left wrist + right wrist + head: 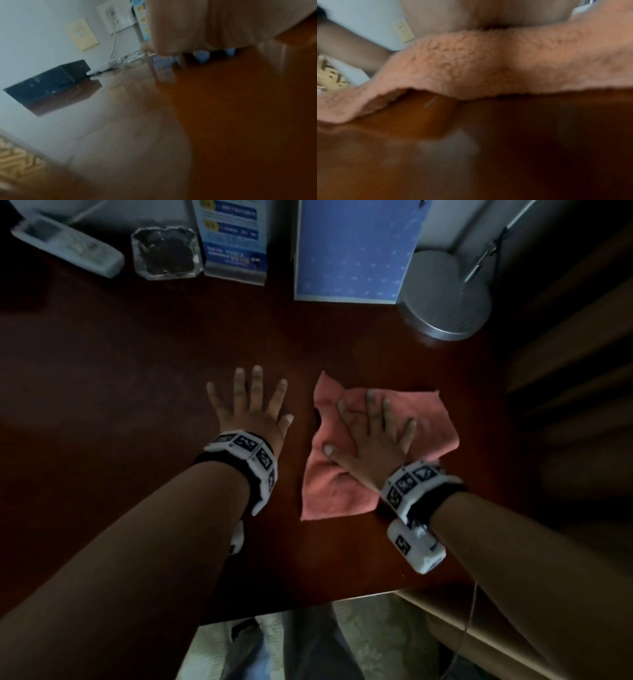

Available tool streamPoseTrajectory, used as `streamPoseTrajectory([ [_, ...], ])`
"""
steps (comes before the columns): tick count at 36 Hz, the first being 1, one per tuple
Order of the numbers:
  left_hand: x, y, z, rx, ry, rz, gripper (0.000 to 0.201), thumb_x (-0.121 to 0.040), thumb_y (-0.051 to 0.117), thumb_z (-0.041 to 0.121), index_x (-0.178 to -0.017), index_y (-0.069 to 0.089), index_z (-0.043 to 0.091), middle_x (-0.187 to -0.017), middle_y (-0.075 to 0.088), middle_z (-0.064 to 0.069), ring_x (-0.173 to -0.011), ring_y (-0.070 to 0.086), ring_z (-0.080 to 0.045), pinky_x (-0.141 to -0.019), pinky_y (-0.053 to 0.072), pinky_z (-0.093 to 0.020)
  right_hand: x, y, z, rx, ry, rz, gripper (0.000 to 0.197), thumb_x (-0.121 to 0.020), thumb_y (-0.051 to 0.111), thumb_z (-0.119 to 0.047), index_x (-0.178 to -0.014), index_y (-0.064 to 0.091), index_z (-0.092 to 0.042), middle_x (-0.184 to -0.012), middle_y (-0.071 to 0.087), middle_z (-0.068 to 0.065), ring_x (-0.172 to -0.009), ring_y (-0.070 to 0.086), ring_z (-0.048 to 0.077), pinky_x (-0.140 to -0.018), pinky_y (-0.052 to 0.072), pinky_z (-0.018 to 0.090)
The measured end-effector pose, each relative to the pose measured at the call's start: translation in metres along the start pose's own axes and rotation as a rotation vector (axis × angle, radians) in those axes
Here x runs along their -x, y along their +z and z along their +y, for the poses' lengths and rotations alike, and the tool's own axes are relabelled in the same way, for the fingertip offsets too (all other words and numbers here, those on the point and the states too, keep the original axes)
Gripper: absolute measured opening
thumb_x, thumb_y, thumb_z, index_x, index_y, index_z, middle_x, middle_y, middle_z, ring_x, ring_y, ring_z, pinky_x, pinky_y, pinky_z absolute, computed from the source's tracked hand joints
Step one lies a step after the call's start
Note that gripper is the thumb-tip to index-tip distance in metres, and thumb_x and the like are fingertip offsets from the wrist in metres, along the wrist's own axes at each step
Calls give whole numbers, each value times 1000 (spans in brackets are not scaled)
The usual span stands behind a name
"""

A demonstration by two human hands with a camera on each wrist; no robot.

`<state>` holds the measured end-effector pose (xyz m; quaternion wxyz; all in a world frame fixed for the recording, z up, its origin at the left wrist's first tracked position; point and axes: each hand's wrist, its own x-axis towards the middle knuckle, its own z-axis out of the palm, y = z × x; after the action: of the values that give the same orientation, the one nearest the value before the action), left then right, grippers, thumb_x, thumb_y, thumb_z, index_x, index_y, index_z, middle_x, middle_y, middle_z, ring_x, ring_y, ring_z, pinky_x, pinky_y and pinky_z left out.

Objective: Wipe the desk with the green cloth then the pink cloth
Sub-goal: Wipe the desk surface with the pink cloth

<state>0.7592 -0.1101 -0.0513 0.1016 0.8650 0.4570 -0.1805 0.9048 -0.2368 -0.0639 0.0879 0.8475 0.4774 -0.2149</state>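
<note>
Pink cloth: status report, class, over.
Right hand flat on pink cloth, pressing it to desk. Left hand open on bare wood. Green cloth unseen. Path unobstructed.

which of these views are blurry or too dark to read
Head view: dim with dark corners, yet the right hand flat on the pink cloth and the left hand on the desk read clearly. Left wrist view: motion-smeared, with pale glare on the desk. Right wrist view: soft, cloth pile still legible.
</note>
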Motion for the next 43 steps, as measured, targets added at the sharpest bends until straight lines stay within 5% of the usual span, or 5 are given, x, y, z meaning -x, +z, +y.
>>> streamPoseTrajectory([
  [9,46,11,16,12,113,-77,61,-98,16,47,-146,-20,33,-154,-29,-1,-141,-25,-27,-105,-14,-64,102,46,-2,12,-70,-89,73,-65,-2,-81,-118,-46,-56,-138,-52,-2,-132,-40,22,-104,-16,67],
  [18,48,19,13,87,116,-279,63,-97,12,55,-142,-27,38,-146,-42,4,-137,-35,-24,-107,-15,-61,163,75,13,7,-38,-150,71,-86,8,-76,-149,-2,-45,-160,-3,5,-144,-2,25,-105,-7,55],
  [24,48,18,12,94,131,-293,63,-97,13,55,-142,-28,37,-146,-42,4,-137,-35,-25,-108,-14,-63,161,74,17,-99,3,-136,76,-52,-20,-90,-119,-42,-62,-138,-53,-14,-131,-44,17,-100,-28,56],
  [35,49,20,12,83,117,-273,63,-97,12,55,-142,-27,37,-147,-42,3,-137,-34,-26,-107,-13,-63,95,41,4,-132,177,-111,85,-80,28,-79,-142,-22,-49,-150,-39,-2,-140,-31,28,-105,-12,67],
  [43,48,21,11,73,115,-271,62,-97,11,56,-142,-28,37,-146,-43,2,-137,-34,-27,-106,-14,-63,45,18,-10,-160,239,-54,81,-81,26,-79,-142,-20,-51,-152,-35,-2,-141,-28,28,-106,-11,68],
])
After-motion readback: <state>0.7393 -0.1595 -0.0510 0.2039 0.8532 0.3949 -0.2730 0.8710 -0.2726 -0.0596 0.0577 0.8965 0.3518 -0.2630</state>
